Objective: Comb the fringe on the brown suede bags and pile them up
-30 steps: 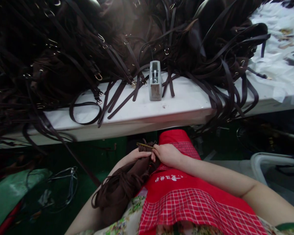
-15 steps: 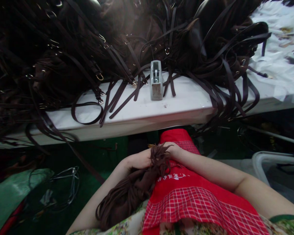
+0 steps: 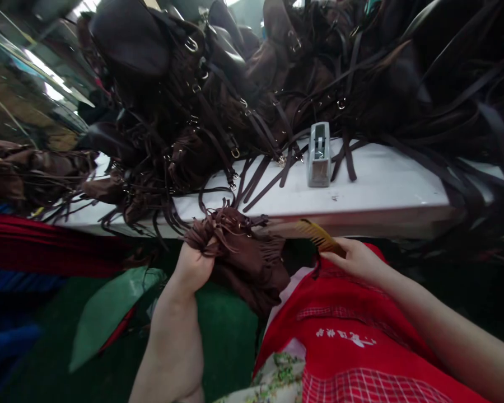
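My left hand (image 3: 196,263) is closed around the gathered, fringed top of a brown fringed bag (image 3: 252,263), held up at the table's front edge. The bag's body hangs down to the right of that hand, and more fringe shows along its side. In my right hand (image 3: 350,258) is a yellow comb (image 3: 319,238), its teeth pointing left toward the bag but apart from it. Thumb and fingers are pressed together on the comb's near end. Below the right hand lies my red apron (image 3: 344,336).
A heap of dark brown bags (image 3: 235,95) with straps and buckles covers much of the white table (image 3: 386,179). A grey tape dispenser (image 3: 319,157) stands near the front edge. Green sheeting (image 3: 113,308) lies low on the left, beside red cloth (image 3: 46,246).
My hands have moved apart. The left carried the brown bag from my lap up and left to the table edge; the right moved right with the comb, now plainly visible. The view turned left.
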Tool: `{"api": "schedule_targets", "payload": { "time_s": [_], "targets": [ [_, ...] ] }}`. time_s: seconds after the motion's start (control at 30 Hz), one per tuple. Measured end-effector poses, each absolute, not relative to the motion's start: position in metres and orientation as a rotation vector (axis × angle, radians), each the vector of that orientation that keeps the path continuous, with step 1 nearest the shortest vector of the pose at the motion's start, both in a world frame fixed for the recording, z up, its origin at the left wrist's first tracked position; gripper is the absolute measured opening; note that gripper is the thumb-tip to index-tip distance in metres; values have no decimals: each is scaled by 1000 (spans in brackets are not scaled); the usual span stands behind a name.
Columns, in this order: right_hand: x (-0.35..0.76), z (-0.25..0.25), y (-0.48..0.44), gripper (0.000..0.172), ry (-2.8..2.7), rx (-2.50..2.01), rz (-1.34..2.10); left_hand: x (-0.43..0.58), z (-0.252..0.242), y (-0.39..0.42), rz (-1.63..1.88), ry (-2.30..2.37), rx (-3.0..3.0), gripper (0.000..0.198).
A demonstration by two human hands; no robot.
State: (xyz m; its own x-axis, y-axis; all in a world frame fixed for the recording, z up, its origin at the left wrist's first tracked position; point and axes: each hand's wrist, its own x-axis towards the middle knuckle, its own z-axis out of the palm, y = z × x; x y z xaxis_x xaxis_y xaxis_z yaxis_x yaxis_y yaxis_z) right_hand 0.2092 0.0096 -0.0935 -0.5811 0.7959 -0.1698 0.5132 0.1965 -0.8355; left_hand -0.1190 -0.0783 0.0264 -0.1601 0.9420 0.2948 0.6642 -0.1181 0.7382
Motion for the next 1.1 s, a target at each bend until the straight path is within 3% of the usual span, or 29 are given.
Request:
{"api": "schedule_targets", "payload": {
  "time_s": [0.1, 0.23, 0.33, 0.67, 0.83, 0.97, 1.1],
  "targets": [
    [198, -70, 10, 25, -1995, -1080, 1401, -109, 19, -79, 1250, 1827, 1770, 27],
    [185, -51, 11, 33, -1888, -867, 1565, -81, 9, -76, 1270, 1674, 1694, 23],
    [177, -56, 12, 35, -1904, -808, 1663, -56, 7, -76, 1211, 1563, 1661, 21],
    [186, -80, -6, 17, -1696, -930, 2296, -37, 2, -87, 1208, 1507, 1688, 22],
    [200, -80, -4, 35, -1586, -763, 2464, -45, -10, -92, 1187, 1634, 1788, 23],
    [208, -76, -7, 37, -1497, -658, 2493, -53, -22, -100, 1232, 1825, 1730, 26],
    [208, -55, -28, 18, -1898, -535, 2241, -84, -37, -108, 890, 2137, 1497, 35]
  ]
}}
